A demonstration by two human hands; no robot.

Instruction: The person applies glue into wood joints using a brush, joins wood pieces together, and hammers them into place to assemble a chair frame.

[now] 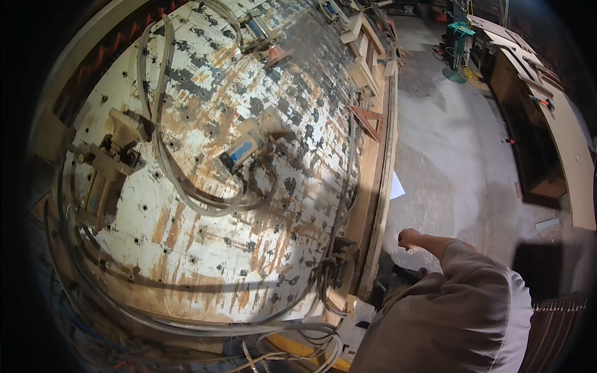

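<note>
My right hand (409, 239) hangs over the concrete floor beside the long wooden edge (368, 230) of a large worn work table (186, 239). Its fingers are curled in, and no object shows in them. A brown-grey sleeve (463, 258) covers the upper part of that arm. My left hand is out of view. Nearest to the right hand, past the table edge, lies a white sheet (397, 186). On the table's stained white and rust surface stands a clamp-like block with a blue face (239, 152), a grey hose looping beside it.
Another metal clamp unit (106, 177) sits at the table's left. Grey hoses (165, 155) loop across the table, and cables bunch at its near corner. A reddish triangular bracket (368, 122) rests by the edge. Across the concrete floor (448, 161) stands a wooden bench (550, 93) with tools.
</note>
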